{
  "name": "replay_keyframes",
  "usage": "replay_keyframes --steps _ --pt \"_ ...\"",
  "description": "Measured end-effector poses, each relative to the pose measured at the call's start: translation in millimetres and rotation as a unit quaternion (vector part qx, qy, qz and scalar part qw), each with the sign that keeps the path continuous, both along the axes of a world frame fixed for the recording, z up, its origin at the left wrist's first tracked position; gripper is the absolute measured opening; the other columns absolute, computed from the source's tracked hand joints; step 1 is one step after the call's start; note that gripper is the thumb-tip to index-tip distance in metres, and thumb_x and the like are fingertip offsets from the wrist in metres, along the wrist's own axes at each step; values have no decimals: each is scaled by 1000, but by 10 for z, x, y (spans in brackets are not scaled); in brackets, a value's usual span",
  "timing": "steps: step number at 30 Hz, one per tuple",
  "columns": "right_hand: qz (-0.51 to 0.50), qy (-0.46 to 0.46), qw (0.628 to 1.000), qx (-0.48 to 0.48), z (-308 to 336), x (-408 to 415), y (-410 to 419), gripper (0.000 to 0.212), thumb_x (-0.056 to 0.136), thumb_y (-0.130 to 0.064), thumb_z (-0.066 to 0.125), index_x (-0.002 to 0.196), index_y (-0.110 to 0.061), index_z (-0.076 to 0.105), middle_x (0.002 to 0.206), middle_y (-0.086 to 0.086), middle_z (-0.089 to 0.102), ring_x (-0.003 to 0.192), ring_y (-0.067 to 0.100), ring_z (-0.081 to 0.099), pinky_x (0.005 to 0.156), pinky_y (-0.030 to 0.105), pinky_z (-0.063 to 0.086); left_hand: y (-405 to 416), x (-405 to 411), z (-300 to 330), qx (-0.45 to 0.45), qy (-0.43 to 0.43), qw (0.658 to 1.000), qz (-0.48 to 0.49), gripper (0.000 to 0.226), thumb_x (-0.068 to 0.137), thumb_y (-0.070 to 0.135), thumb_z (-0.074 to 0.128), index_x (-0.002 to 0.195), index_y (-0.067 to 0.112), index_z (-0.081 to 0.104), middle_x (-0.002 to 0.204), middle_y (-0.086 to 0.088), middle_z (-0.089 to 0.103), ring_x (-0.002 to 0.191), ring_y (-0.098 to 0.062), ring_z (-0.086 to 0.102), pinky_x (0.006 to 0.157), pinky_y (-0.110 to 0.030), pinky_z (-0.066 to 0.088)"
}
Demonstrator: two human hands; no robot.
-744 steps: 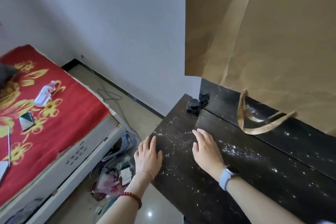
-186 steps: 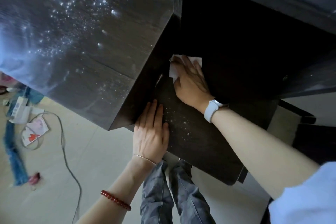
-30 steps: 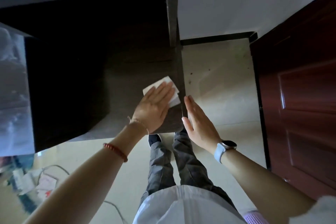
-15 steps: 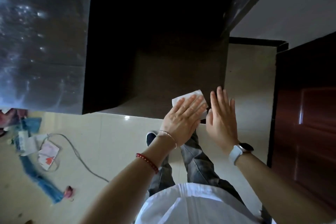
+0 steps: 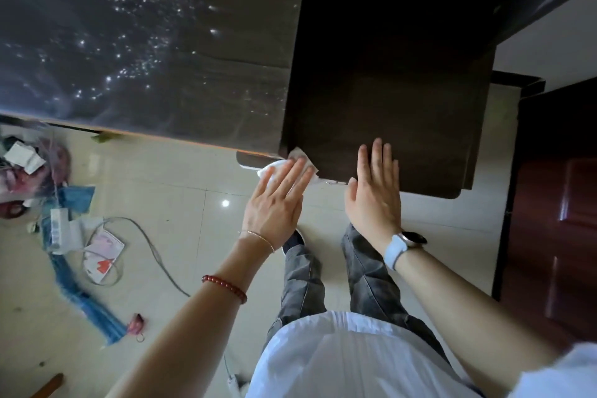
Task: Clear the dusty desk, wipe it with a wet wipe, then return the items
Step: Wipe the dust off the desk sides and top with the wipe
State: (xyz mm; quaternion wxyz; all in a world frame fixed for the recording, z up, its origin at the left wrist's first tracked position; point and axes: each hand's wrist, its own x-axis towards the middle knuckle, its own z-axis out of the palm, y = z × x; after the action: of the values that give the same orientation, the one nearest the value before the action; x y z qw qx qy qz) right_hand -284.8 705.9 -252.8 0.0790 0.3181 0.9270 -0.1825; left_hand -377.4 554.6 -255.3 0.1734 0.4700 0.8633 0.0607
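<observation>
The dark desk has a dusty upper top (image 5: 155, 42) speckled with bright spots and a lower dark shelf (image 5: 387, 100) to its right. My left hand (image 5: 276, 200) lies flat on a white wet wipe (image 5: 298, 157) at the shelf's front left corner, partly past the edge. My right hand (image 5: 374, 194) rests flat with fingers apart on the shelf's front edge, holding nothing.
On the tiled floor at the left lie scattered papers, a white charger box (image 5: 59, 229), blue cloth (image 5: 80, 294) and a grey cable (image 5: 155, 252). A dark red door (image 5: 559, 220) stands at the right. My legs (image 5: 336, 275) are below the shelf edge.
My left hand has slid the wipe leftward along the shelf's front edge to its left corner. The right hand stays flat on the front edge. The view swung left.
</observation>
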Motion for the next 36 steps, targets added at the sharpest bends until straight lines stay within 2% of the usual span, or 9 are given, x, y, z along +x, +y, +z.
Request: replay_keyframes --steps 4,10,13,15,18,21,27,31,36 --pt "-13 -9 1000 -1 15 -89 -169 58 89 -10 47 141 2 24 151 23 15 141 37 8 111 43 1 -335 -236 -37 9 -3 999 -48 49 91 19 28 140 13 31 146 -9 36 136 -25 28 113 -44 17" --pt "-16 -6 1000 -13 48 -84 -213 58 91 -9 43 144 -4 20 154 16 9 142 31 3 114 40 -1 -618 -503 -33 3 -12 1000 -10 51 91 22 27 141 9 28 146 -13 34 137 -28 19 110 -47 17" --pt "-3 7 1000 -30 67 -16 -165 57 91 -6 41 144 -7 21 155 13 9 143 27 2 113 35 -2 -518 -316 -4 16 -19 998 55 54 89 14 45 139 4 30 145 -18 33 135 -29 14 108 -50 12" --pt "16 18 999 -43 72 58 -111 57 91 -4 40 145 -9 21 155 10 9 143 24 1 113 33 -3 -359 -157 25 1 -8 999 33 62 83 14 57 139 3 30 145 -17 33 133 -28 14 106 -53 11" --pt "23 37 998 -53 78 188 -33 57 89 2 42 143 -10 26 155 9 12 142 20 1 114 35 0 -43 22 34 -26 8 996 -89 68 90 21 47 141 12 3 149 -6 0 136 -23 -8 109 -46 -7" --pt "-13 40 998 -55 92 345 89 56 90 3 42 142 -11 30 154 10 15 142 22 4 114 38 2 307 66 -7 -36 -3 995 -95 64 95 27 32 137 17 -15 144 -1 -22 132 -19 -26 109 -36 -20" --pt "-22 22 999 -13 62 765 470 55 85 -5 38 139 -15 38 150 13 27 140 31 17 111 49 11 887 121 -14 -47 -11 990 -129 63 96 37 26 144 18 -10 146 3 -22 133 -16 -27 109 -35 -21" --pt "-19 1 1000 7 40 1009 733 60 85 -2 46 141 -19 34 152 10 24 141 28 15 110 48 7 1213 154 17 -50 -4 991 -126 62 95 43 26 146 19 -1 155 1 -5 140 -17 -16 110 -40 -17" --pt "-64 74 993 -58 20 1215 946 51 88 -13 24 137 -8 39 149 13 30 139 21 15 112 44 14 1753 373 53 -45 -7 992 -121 62 95 43 26 146 16 2 156 -1 -4 142 -22 -11 110 -42 -16"
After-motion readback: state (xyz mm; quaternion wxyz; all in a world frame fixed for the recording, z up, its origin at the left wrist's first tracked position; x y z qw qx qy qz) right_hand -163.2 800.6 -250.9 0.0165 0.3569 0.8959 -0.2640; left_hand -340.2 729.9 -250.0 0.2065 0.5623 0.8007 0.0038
